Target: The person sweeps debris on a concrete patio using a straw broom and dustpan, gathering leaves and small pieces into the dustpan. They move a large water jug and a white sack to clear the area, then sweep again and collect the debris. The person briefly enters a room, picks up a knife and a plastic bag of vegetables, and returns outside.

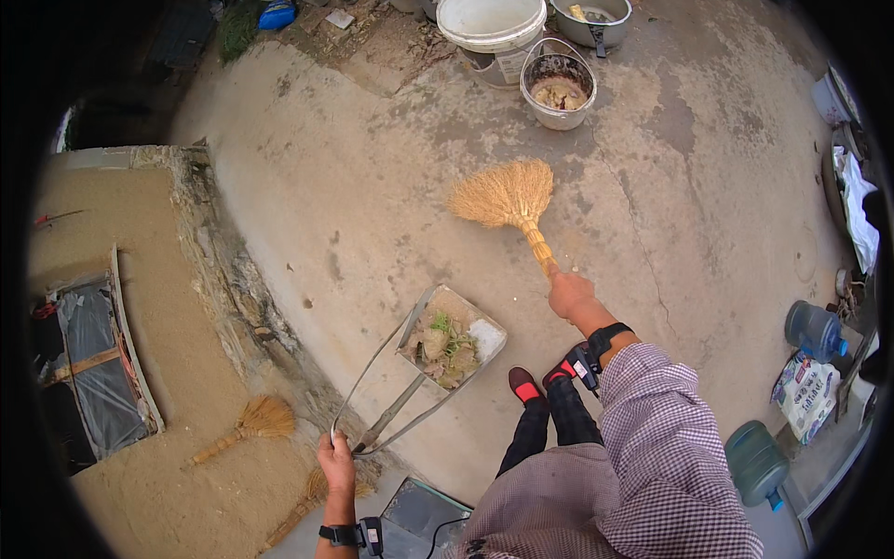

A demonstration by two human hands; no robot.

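Note:
My right hand (571,293) grips the bound handle of a straw hand broom (513,195). Its fanned bristles point away from me over the concrete floor. At the lower left, my left hand (336,458) is closed on the handle end of a metal dustpan (492,342), where bent side strips and a wooden rod come together. Dry leaves and green plant bits (443,349) lie in the pan, along with brownish dirt and a white patch near one corner. Broom and dustpan are apart from each other.
A small bucket with food-like scraps (559,115) stands ahead beside a large white bucket (489,31) and a grey basin (594,31). Two more straw brooms (269,418) (300,513) lie left by a wall. Large water bottles (816,330) (756,461) and a printed bag (807,395) line the right.

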